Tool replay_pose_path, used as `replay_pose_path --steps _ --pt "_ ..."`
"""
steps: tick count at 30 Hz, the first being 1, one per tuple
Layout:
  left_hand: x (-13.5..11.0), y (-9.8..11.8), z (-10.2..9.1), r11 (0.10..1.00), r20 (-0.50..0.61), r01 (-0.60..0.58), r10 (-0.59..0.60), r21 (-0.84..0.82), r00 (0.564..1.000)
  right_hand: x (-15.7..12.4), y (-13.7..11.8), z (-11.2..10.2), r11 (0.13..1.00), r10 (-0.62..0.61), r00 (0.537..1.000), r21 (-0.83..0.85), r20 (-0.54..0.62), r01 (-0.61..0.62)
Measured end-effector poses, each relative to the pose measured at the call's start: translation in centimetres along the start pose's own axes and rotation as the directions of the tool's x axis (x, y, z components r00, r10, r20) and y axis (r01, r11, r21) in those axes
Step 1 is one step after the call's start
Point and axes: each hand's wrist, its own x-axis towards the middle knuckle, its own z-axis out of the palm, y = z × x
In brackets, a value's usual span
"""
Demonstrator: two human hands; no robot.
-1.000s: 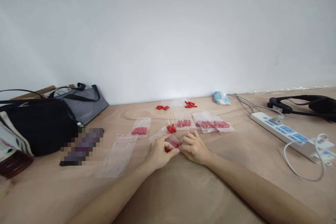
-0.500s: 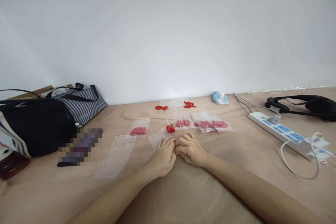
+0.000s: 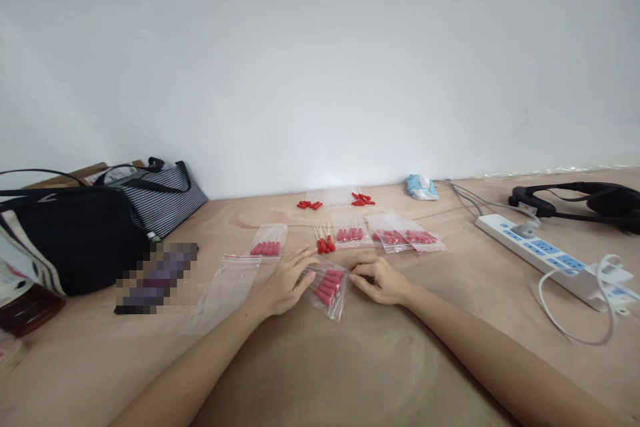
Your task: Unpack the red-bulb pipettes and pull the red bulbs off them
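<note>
On the table [image 3: 325, 360] I count two hands. Left hand [image 3: 285, 285] is spread flat and right hand [image 3: 383, 280] is curled (pinching? can't tell). Both touch one bag [image 3: 329, 287] of red caps lying between them. There are four filled bags [image 3: 269, 248] behind and one empty bag [image 3: 225, 290] to the left.

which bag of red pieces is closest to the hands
The bag lying between the left hand and right hand, nearest the camera. The other filled bags sit in a row farther back, beyond both hands.
</note>
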Motion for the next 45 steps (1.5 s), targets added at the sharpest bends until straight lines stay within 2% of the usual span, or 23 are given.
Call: replay_pose_path --steps 3,5,7,10,14,19,23,25,27,34,38,41,45 --pt "-0.7 -0.5 0.0 0.999 0.094 0.008 -0.005 -0.036 0.996 0.4 -0.3 0.7 0.983 0.109 0.987 -0.133 -0.120 -0.125" --pt "-1.1 -0.2 0.1 0.998 0.105 -0.013 0.019 -0.055 0.994 0.7 -0.5 1.1 0.961 0.212 0.966 -0.146 -0.146 -0.233" --pt "-1.3 0.3 0.1 0.997 0.083 -0.020 0.027 -0.076 0.996 0.9 -0.7 1.3 0.944 0.304 0.946 -0.096 -0.110 -0.314" --pt "-1.3 0.7 0.4 0.992 0.030 0.022 -0.019 -0.122 0.999 1.0 -0.6 1.2 0.920 0.392 0.920 0.003 0.014 -0.392" --pt "-1.2 0.8 1.0 0.989 -0.037 0.058 -0.063 -0.138 0.997 1.0 -0.1 0.9 0.880 0.454 0.882 0.095 0.124 -0.466" --pt "-1.3 0.7 1.1 0.987 -0.047 0.035 -0.043 -0.157 0.998 1.0 -0.1 0.6 0.904 0.396 0.910 0.121 0.119 -0.409" --pt "-1.3 0.5 1.2 0.984 -0.044 0.035 -0.043 -0.173 0.998 1.4 -0.5 0.5 0.947 0.226 0.974 0.227 0.029 -0.227" --pt "-1.3 0.4 1.3 0.982 -0.045 0.041 -0.050 -0.183 0.998 1.6 -0.7 0.5 0.948 0.152 0.987 0.288 -0.045 -0.133" --pt "-1.3 0.3 1.4 0.982 -0.051 0.037 -0.047 -0.185 0.998 1.8 -1.0 0.7 0.949 0.122 0.991 0.299 -0.057 -0.100" --pt "-1.2 0.5 1.1 0.981 -0.035 0.011 -0.018 -0.192 0.999 2.5 -1.9 1.2 0.972 0.217 0.972 0.076 0.088 -0.224" --pt "-1.1 0.3 0.9 0.982 -0.008 0.060 -0.063 -0.178 0.998 2.4 -1.8 0.5 0.966 0.256 0.955 -0.007 0.152 -0.258" --pt "-1.2 0.1 1.1 0.986 0.025 0.094 -0.091 -0.138 0.995 2.1 -1.7 -0.2 0.974 0.225 0.957 -0.056 0.185 -0.218" --pt "-1.3 0.1 1.1 0.996 0.123 0.077 -0.070 -0.050 0.990 1.8 -2.2 -0.4 0.977 0.126 0.977 -0.193 0.169 -0.092"
